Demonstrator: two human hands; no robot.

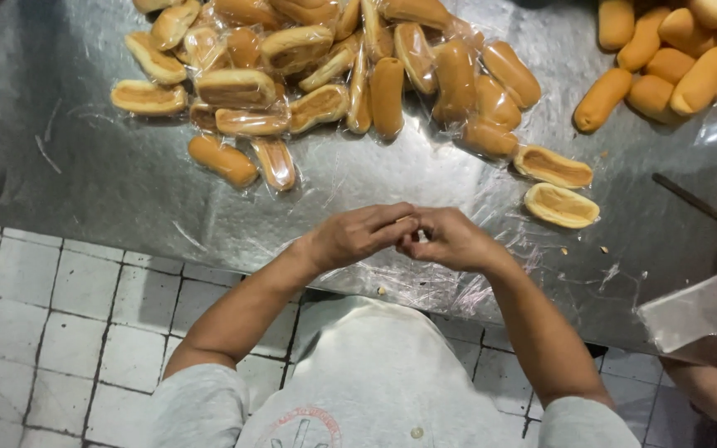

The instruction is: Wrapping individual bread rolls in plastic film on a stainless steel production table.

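My steel desk (109, 182) stands on white floor tiles (60, 307); clear-wrapped buns (292, 75) heaped ahead. My left fingers (387, 222) and right fingers (425, 236) pinch together; contents hidden.

Unwrapped buns (674, 58) top right — knife (699, 203), co-worker's clear bag (690, 311) — tiled floor (60, 323).

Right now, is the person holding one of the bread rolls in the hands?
No. The left hand and right hand meet fingertip to fingertip above the metal table, apart from the bread rolls.
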